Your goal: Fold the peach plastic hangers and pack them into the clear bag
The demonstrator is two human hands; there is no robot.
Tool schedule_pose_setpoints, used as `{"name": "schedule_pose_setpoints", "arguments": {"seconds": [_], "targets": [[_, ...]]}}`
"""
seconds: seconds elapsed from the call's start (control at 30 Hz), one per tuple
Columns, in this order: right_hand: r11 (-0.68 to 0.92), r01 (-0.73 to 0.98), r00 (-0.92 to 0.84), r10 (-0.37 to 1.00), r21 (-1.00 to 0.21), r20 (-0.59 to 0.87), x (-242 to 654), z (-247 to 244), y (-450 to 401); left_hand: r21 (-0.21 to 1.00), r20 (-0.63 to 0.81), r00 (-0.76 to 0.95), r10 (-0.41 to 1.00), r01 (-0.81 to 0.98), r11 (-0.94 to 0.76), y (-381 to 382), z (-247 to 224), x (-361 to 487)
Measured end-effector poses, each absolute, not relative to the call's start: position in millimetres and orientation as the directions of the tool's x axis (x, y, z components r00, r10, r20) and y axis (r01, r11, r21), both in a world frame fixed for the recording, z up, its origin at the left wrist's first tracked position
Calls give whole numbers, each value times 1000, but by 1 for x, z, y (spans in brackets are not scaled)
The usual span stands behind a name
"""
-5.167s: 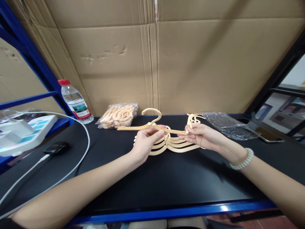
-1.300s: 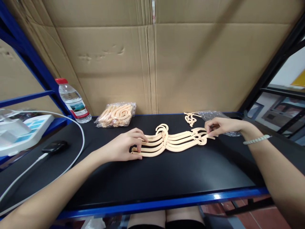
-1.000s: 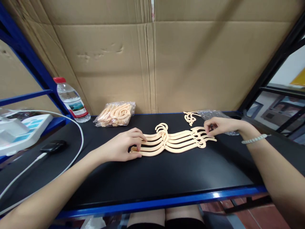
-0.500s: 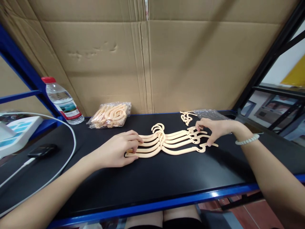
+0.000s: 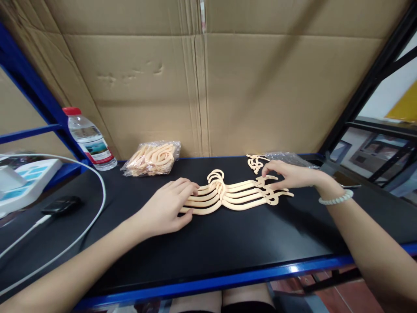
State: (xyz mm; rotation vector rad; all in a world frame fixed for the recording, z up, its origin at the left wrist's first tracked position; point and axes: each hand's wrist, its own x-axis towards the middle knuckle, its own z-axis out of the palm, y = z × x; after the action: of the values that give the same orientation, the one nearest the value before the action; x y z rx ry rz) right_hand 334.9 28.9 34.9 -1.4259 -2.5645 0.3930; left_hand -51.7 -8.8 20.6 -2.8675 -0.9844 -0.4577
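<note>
Grip, left: left hand (image 5: 169,206) spread over the left ends of the hangers, thumb apart from the fingers and at the nearest one.
Grip, right: right hand (image 5: 288,174) with thumb and forefinger parted over the hooked end pieces (image 5: 272,200); whether the fingers behind press on anything, cannot tell.
Wrist: pale beaded bracelet (image 5: 337,199) on the right one.
Row: peach plastic hangers (image 5: 205,211) lying flat, overlapping, between the hands, their hooks (image 5: 214,174) fanned toward the back.
Surface: smooth black tabletop (image 5: 195,252) with a soft sheen, edged in front by a glossy blue metal rail (image 5: 228,278).
Back, right: loose peach pieces (image 5: 255,165) in a small tangle, beside a flattened clear plastic bag (image 5: 293,159); a flat dark device (image 5: 347,179) lies partly behind the wrist.
Back, left: clear-wrapped pack of peach parts (image 5: 151,159) near a red-capped water bottle (image 5: 93,143), which looks tilted.
Left side: white power strip (image 5: 31,178), white cable (image 5: 103,191) looping over the top, small black device (image 5: 61,205) with a white plug.
Wall: creased brown cardboard (image 5: 137,87), a diagonal shadow on its right half.
Frame: blue metal post (image 5: 29,78) left, black post (image 5: 368,91) right.
Room: reddish floor tiles (image 5: 345,291) below; yellow item (image 5: 405,106) beyond, blurred.
</note>
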Motion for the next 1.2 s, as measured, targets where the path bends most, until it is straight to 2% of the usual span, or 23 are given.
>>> {"name": "schedule_pose_setpoints", "arguments": {"seconds": [0.1, 0.17, 0.23, 0.33, 0.47, 0.7, 1.2], "targets": [[523, 777, -470, 852, -350, 230, 313, 30, 20, 75, 413, 675, 611, 644, -762, -25, 6, -32], [515, 783, -438, 855, -348, 278, 295, 20, 8, 25, 408, 659, 632, 683, -730, -33, -4, -17], [523, 804, -460, 848, -281, 263, 278, 6, -6, 2, 352, 645, 678, 724, -690, -36, -13, -5], [519, 839, -496, 853, -163, 161, 258, -15, -22, 12, 273, 624, 732, 758, -652, -33, -21, 6], [514, 853, -502, 856, -92, 126, 247, -30, -21, 14, 215, 586, 781, 798, -603, -19, -26, 7], [512, 851, -487, 853, -119, 185, 247, -37, 18, 49, 135, 611, 780, 783, -621, 22, -23, 4], [516, 843, -480, 850, -155, 219, 263, -42, 57, 30, 168, 616, 770, 777, -628, 64, -26, 23]]}}
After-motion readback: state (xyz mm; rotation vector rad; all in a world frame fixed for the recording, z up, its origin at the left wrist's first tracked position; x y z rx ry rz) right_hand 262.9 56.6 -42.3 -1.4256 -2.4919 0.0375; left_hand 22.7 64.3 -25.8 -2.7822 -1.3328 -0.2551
